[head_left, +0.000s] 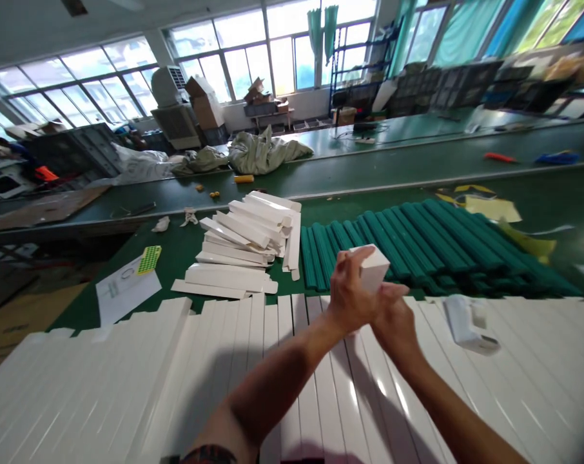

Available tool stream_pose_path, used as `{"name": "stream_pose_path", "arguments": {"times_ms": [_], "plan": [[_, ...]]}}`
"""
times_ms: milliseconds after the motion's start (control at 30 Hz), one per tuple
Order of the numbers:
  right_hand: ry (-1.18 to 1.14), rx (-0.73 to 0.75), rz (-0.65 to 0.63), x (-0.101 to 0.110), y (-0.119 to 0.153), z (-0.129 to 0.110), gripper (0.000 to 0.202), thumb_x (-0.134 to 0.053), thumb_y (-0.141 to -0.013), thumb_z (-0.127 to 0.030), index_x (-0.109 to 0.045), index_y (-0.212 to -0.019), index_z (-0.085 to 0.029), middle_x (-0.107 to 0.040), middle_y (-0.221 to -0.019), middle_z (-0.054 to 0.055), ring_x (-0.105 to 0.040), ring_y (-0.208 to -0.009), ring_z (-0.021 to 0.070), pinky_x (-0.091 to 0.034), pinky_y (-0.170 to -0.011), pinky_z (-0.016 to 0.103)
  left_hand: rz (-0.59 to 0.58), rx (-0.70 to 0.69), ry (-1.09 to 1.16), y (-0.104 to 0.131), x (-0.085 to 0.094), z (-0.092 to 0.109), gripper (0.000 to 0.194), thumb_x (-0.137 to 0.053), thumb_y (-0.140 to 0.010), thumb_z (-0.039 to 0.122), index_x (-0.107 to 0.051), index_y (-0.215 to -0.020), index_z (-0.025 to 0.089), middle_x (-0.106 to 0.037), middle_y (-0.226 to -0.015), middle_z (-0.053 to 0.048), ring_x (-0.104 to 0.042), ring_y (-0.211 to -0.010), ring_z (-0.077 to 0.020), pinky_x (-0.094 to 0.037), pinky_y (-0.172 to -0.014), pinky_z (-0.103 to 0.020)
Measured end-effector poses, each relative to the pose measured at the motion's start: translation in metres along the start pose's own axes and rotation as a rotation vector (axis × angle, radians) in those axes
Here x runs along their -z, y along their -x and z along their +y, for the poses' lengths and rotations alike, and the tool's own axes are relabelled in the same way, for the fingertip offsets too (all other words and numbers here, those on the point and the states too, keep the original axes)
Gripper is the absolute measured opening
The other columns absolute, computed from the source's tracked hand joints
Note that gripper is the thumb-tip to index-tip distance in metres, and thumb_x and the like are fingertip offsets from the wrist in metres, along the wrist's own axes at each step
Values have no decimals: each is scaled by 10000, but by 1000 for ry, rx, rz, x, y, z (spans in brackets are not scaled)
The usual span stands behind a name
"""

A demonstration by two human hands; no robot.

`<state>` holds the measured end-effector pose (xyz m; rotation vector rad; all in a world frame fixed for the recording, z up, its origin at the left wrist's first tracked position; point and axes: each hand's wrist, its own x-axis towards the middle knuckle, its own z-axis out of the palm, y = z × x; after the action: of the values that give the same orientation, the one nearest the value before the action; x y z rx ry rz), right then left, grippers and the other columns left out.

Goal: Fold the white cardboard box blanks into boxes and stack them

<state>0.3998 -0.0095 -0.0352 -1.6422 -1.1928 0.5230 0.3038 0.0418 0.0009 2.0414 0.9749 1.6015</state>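
Note:
A long white carton (375,269) points away from me, its square end up between my hands. My left hand (349,293) is wrapped round its left side, with the fingers over the top. Closed against the carton's lower right side is my right hand (394,314); part of its grip is hidden. Beneath both hands lies a row of long white cartons (229,341), packed side by side. Just beyond them are green ribbed rolls (408,235), stacked in a wide pile.
Flattened white cartons (243,238) lie in a loose heap left of the rolls. A white tape dispenser (472,325) rests on the cartons at right. Paper (122,293) with a yellow-green card (149,260) lies at left. A crumpled grey-green sheet (265,151) is farther back.

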Motion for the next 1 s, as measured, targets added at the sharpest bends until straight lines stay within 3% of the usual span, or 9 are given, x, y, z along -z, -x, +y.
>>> {"name": "stream_pose_path", "arguments": {"times_ms": [67, 167, 300, 400, 533, 633, 733, 833, 1000], "plan": [[-16, 52, -89, -7, 7, 10, 338, -641, -752, -433, -522, -953, -187, -548, -642, -17, -527, -533, 154, -401, -486, 253, 176, 71, -43, -3, -4, -4, 626, -752, -703, 251, -444, -1246, 207, -606, -1172, -99, -599, -1083, -237, -506, -960, -397], [-161, 37, -321, -12, 6, 23, 355, -551, -858, -488, -527, -1038, -183, -473, -582, -58, -485, -489, 137, -403, -491, 244, 222, 193, -103, -15, 21, -12, 626, -709, -683, 170, -448, -1251, 209, -603, -1188, -86, -617, -1072, -223, -512, -941, -372], [281, -64, -308, -28, -25, 51, 340, -436, -943, -478, -540, -980, -156, -574, -677, 8, -588, -620, 173, -451, -594, 268, 96, 481, -268, -17, 101, -43, 683, -699, -695, 212, -402, -1310, 203, -611, -1175, -83, -643, -988, -204, -528, -864, -329], [636, -86, -285, -53, -55, 71, 332, -512, -925, -411, -525, -1070, -112, -662, -928, 124, -653, -900, 247, -462, -755, 309, -50, 783, -641, 9, 164, -85, 715, -689, -717, 288, -367, -1345, 174, -618, -1165, -96, -651, -969, -211, -523, -830, -309], [733, -57, -389, -93, -78, 84, 522, -597, -860, -549, -510, -1130, -111, -660, -1051, 181, -664, -979, 302, -467, -779, 339, -143, 1056, -908, 59, 232, -138, 669, -682, -728, 347, -440, -1266, 32, -652, -1064, -178, -664, -936, -287, -528, -755, -346], [798, -47, -480, -115, -83, 88, 505, -679, -817, -494, -536, -1106, -105, -670, -1045, 188, -679, -962, 324, -478, -782, 362, -202, 1140, -999, 86, 264, -158, 514, -660, -739, 333, -551, -1132, 19, -677, -949, -180, -675, -865, -316, -525, -706, -363], [836, -37, -510, -125, -83, 91, 386, -656, -849, -372, -561, -1085, -83, -662, -1083, 217, -679, -980, 342, -481, -779, 377, -266, 1123, -1125, 98, 274, -163, 478, -633, -766, 354, -587, -1114, 30, -646, -1062, -239, -627, -1002, -392, -506, -797, -462], [847, -32, -491, -124, -85, 91, 320, -545, -902, -319, -577, -1064, -45, -670, -1028, 246, -690, -948, 340, -478, -751, 377, -350, 953, -1221, 94, 258, -166, 603, -532, -861, 373, -421, -1358, 50, -453, -1380, -283, -432, -1264, -436, -407, -946, -580], [841, 10, -387, -104, -100, 74, 380, -438, -931, -322, -598, -1073, -8, -680, -970, 241, -682, -926, 323, -458, -740, 358, -775, 572, -1068, 59, 218, -197, 600, -526, -856, 106, -397, -1421, 261, -428, -1478, -100, -358, -1365, -270, -286, -1110, -422]]}}
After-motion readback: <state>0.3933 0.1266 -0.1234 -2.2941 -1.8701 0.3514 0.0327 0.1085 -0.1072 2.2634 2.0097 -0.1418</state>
